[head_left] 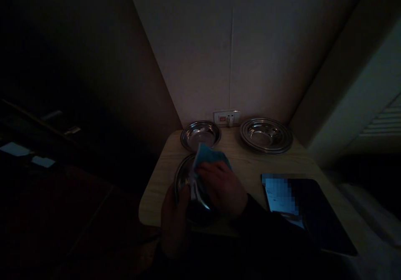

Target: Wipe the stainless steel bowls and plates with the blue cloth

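Note:
My left hand (177,211) grips the left rim of a shiny metal bowl (182,175), its thumb over the edge, near the front of a small wooden table. A blue cloth (209,154) with a pale underside lies against the inside of the bowl. My right hand (222,186) is closed on this cloth and presses it toward the bowl. The bowl looks tilted, and my right hand and the cloth hide much of its inside. Just behind it stands a metal dish (200,134).
Stacked metal dishes (266,136) stand at the table's (159,188) back right. A wall socket (227,117) with a plug is just behind the table. On the right lies a dark, flat case or clipboard (322,217) with a bluish sheet or screen. The room is dim.

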`<state>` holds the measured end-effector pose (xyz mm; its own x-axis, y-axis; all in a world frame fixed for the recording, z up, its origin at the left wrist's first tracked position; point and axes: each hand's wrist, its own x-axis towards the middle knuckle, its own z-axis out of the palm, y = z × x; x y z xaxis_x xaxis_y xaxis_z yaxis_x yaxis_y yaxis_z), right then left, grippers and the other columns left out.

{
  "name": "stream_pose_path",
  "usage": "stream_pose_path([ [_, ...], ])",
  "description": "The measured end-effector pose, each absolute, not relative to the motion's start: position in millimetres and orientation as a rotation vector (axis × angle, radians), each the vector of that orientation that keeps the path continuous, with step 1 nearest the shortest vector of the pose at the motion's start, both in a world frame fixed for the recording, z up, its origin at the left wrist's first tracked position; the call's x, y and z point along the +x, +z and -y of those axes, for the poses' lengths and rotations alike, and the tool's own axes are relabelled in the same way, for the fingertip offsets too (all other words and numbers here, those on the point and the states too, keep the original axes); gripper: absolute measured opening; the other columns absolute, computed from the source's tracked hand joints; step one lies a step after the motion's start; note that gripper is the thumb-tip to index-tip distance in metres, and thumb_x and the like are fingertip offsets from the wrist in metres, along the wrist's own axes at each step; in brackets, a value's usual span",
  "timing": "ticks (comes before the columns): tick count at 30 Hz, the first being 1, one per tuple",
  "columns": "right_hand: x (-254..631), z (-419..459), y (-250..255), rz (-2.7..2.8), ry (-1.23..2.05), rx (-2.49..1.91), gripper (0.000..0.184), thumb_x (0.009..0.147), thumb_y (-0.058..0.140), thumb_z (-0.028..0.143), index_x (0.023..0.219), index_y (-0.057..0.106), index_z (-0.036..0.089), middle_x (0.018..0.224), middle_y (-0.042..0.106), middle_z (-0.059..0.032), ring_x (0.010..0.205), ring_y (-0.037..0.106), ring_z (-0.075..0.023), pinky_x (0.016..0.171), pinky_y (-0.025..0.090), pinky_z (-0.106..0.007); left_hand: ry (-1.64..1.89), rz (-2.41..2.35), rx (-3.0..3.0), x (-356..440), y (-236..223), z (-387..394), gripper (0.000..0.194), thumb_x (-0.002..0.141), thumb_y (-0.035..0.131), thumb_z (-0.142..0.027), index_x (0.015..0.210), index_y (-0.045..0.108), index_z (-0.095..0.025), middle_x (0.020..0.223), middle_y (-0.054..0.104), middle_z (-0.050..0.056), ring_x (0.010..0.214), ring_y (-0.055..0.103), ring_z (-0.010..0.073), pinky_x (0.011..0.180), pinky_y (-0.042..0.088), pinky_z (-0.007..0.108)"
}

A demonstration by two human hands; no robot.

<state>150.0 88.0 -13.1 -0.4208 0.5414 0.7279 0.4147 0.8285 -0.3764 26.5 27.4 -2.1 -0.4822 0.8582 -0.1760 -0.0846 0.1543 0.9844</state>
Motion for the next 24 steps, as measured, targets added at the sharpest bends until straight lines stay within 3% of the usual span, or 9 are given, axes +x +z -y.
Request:
stream_pose_path([
  [4,158.1,-118.8,-14.4,1.936,0.256,-0.921,0.023,0.084,0.047,0.009,0.098,0.065,0.012,0.1,0.068,-0.0115,0.089,0.061,-0.0213,0.082,0.049,-0.037,1.479,-1.503,0.672,28.8,-5.6,-25.2,0.052,0.074,0.06,-0.047,0.118,0.054,-0.02,0.111,0.065,0.007,0.1,0.06,0.0225,0.083,0.047,0.032],
  [12,177.3,-88.0,-26.7,1.434,0.605,-1.132,0.022,0.085,0.051,0.024,0.1,0.065,0.019,0.098,0.069,-0.006,0.09,0.064,-0.0188,0.079,0.051,-0.032,1.411,-1.433,0.59,10.0,-18.6,-25.7,0.056,0.067,0.069,-0.04,0.116,0.057,-0.015,0.107,0.067,0.012,0.096,0.062,0.0263,0.082,0.048,0.036],
  [19,182.1,-74.3,-35.9,1.505,0.523,-1.141,0.022,0.085,0.05,0.022,0.103,0.064,0.021,0.097,0.068,-0.0058,0.088,0.064,-0.0186,0.079,0.052,-0.033,1.389,-1.346,0.565,2.1,-17.0,-26.7,0.053,0.065,0.071,-0.032,0.113,0.057,-0.014,0.11,0.066,0.011,0.103,0.059,0.027,0.085,0.047,0.035],
  [24,178.7,-67.7,-42.7,1.694,0.402,-1.082,0.023,0.086,0.049,0.018,0.105,0.062,0.02,0.099,0.068,-0.0072,0.092,0.062,-0.0196,0.081,0.051,-0.035,1.404,-1.477,0.489,2.4,-23.6,-29.5,0.045,0.071,0.065,-0.045,0.105,0.06,-0.016,0.101,0.068,0.009,0.095,0.062,0.0237,0.076,0.048,0.032],
])
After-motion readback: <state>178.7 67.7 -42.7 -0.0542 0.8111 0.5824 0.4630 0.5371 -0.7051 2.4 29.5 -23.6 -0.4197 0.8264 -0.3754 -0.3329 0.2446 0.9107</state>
